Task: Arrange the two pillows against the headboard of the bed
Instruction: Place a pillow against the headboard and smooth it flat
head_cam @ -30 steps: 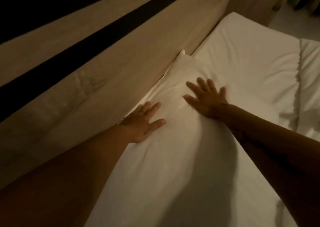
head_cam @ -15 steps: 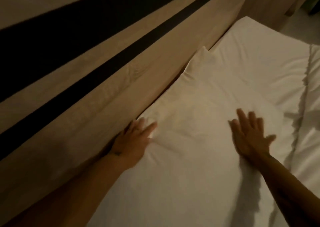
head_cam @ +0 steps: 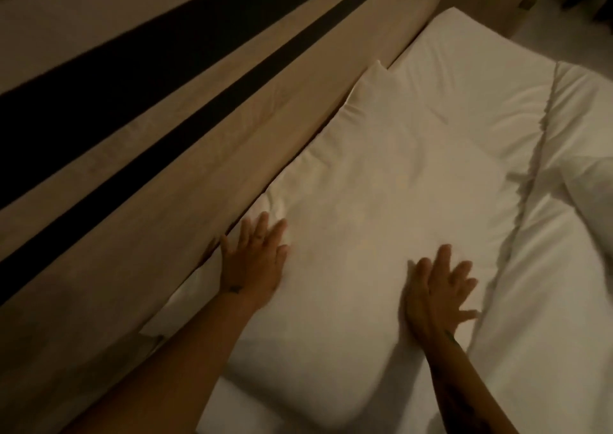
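Flat on the bed (head_cam: 481,78), a white pillow (head_cam: 381,194) lies lengthwise with its long edge touching the wooden headboard (head_cam: 205,155). Left hand (head_cam: 253,261) rests palm-down on its headboard side, fingers spread and gripping nothing. Right hand (head_cam: 434,292) presses its other edge, fingers splayed, slightly blurred. A rumpled duvet (head_cam: 564,267) lies just beside it on the right

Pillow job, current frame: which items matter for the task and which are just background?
In play:
- pillow, lying flat along the headboard
- headboard
- left hand and right hand, both flat on the pillow

Background:
- folded duvet at right
- bare mattress sheet

Only one pillow is clearly visible.
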